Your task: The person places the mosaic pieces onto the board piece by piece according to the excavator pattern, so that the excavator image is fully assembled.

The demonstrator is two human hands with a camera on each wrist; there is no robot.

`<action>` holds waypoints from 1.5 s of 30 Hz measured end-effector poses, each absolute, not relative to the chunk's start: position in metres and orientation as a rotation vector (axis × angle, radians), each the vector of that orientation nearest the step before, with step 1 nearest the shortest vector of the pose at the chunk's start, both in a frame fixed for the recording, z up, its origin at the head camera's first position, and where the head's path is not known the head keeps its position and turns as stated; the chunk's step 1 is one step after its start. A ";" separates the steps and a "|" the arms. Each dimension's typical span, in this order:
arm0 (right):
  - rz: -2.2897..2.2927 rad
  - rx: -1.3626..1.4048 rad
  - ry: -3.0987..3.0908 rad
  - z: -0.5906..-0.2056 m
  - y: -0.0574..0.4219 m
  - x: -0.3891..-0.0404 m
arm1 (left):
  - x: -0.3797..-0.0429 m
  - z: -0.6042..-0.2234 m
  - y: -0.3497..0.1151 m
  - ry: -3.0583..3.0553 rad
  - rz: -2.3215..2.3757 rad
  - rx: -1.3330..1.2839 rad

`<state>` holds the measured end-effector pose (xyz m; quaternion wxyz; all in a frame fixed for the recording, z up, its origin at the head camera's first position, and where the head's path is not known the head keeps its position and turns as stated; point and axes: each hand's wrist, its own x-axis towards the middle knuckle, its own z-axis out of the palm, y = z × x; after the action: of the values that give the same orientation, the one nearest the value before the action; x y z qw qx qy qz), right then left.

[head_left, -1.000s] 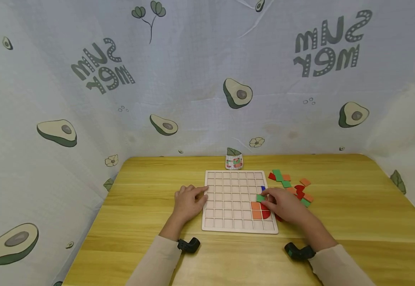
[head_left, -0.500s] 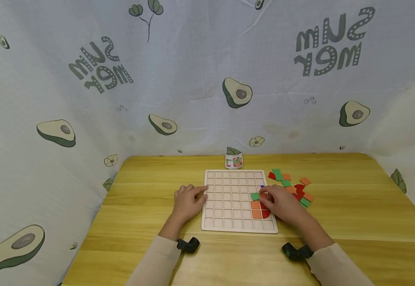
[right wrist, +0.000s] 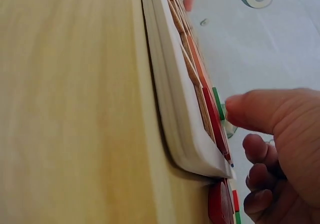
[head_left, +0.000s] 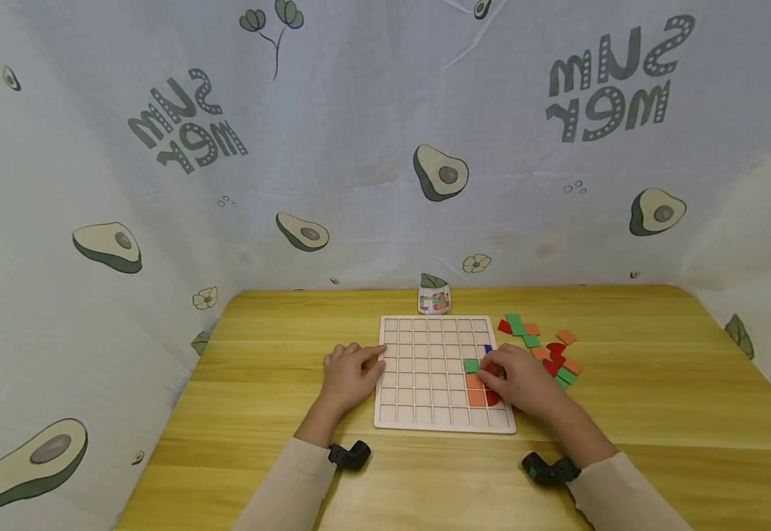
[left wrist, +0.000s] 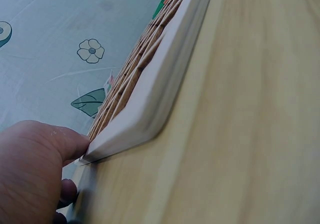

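A pale grid board (head_left: 419,426) lies flat on the table. My left hand (head_left: 351,377) rests at its left edge, thumb and index finger touching the rim; the left wrist view shows the thumb (left wrist: 75,143) against the board's corner. Over the board's right side, my right hand (head_left: 525,380) pinches a small green square tile (head_left: 471,366) by its right edge. In the right wrist view this tile (right wrist: 218,103) stands slightly proud of the board. Orange square tiles (head_left: 475,391) sit in cells below it. Red pieces (head_left: 492,398) and a blue piece (head_left: 488,349) are partly covered by my right hand.
Loose green, orange and red pieces (head_left: 533,341) lie scattered right of the board, some hidden behind my right hand. A small patterned card (head_left: 435,301) shaped like a pot with a leaf stands behind the board. A printed cloth (head_left: 372,184) hangs beyond the table (head_left: 279,317).
My right hand has shifted slightly left, carrying the green tile from the rightmost column to above the orange tiles. The left hand has stayed at the board's left edge.
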<state>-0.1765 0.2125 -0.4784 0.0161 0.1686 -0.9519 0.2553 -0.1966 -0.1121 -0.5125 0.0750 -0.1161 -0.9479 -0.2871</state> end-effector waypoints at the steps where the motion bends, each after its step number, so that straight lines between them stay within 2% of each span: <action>1: 0.808 0.544 -2.955 -0.479 0.212 -0.176 | -0.197 -0.512 -0.112 -2.844 -0.861 -0.348; 11: 0.899 0.580 -2.962 -0.481 0.213 -0.176 | -0.196 -0.512 -0.113 -2.841 -0.875 -0.346; 21: 0.783 0.371 -3.012 -0.476 0.242 -0.185 | -0.198 -0.511 -0.113 -2.855 -0.861 -0.345; 28: 0.686 0.043 -2.962 -0.481 0.274 -0.189 | -0.198 -0.513 -0.112 -2.865 -0.845 -0.339; 34: 0.658 -0.099 -2.916 -0.490 0.275 -0.191 | -0.197 -0.514 -0.112 -2.845 -0.860 -0.347; 39: 0.635 -0.127 -2.842 -0.497 0.269 -0.193 | -0.196 -0.513 -0.111 -2.835 -0.872 -0.351; 45: 0.659 -0.002 -2.813 -0.499 0.270 -0.197 | -0.195 -0.512 -0.111 -2.834 -0.878 -0.350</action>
<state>-0.1968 0.2700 -0.4993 0.1257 -0.0005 -0.9659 0.2264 -0.1953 -0.1113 -0.5115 0.0769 -0.1167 -0.9458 -0.2931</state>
